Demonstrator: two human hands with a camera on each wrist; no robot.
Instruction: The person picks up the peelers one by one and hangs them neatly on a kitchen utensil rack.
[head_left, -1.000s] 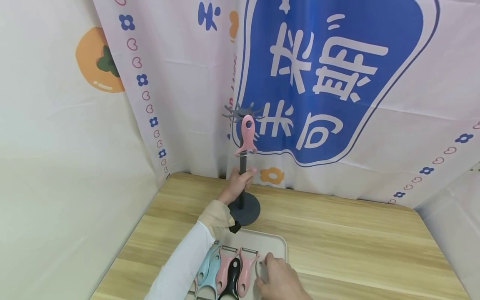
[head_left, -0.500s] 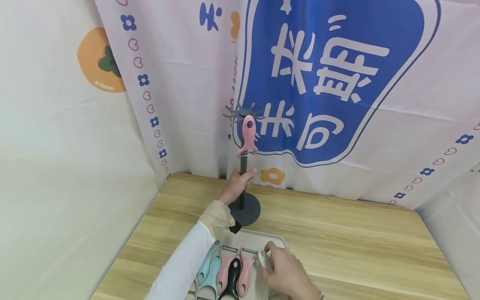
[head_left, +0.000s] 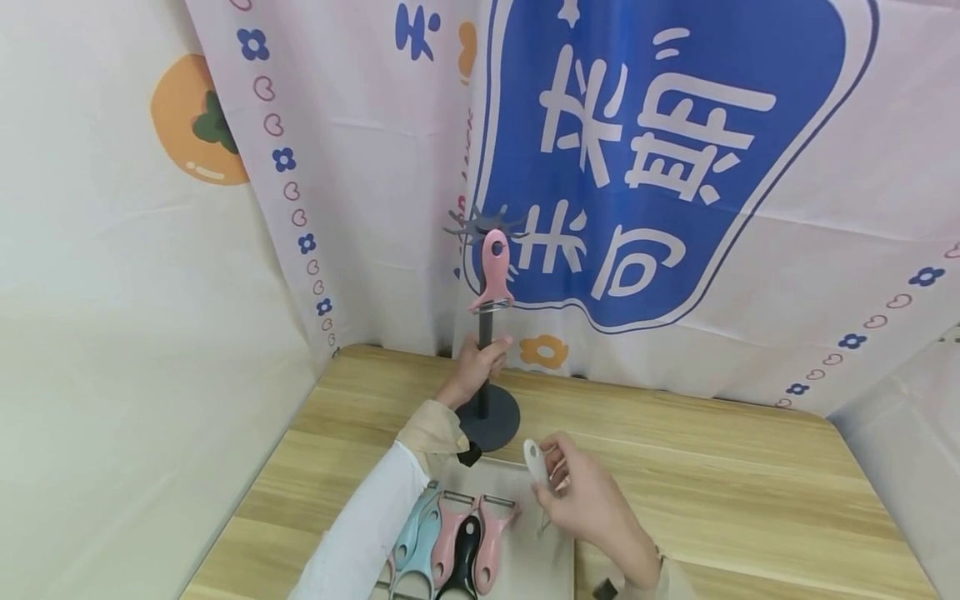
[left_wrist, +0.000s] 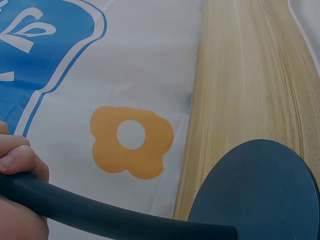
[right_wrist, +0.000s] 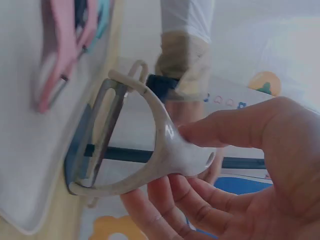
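My left hand [head_left: 477,367] grips the dark post of a rack [head_left: 500,419] with a round base and a ring of hooks on top. From one hook hangs a pink peeler [head_left: 495,271], blade end down. Above the tray's right side, my right hand [head_left: 592,492] pinches a white peeler [right_wrist: 172,150] between thumb and fingers. Its handle hole points up and its blade faces down, clear of the tray. In the left wrist view, curled fingers [left_wrist: 22,160] wrap the post.
A pale tray [head_left: 536,567] stands in front of the rack, holding pink peelers [head_left: 491,546], a black peeler [head_left: 467,554] and light blue peelers [head_left: 425,542]. A printed cloth [head_left: 390,208] hangs behind the wooden table [head_left: 712,483].
My right hand has lifted the white peeler out of the tray and moved it up toward the rack. The left hand stays on the post.
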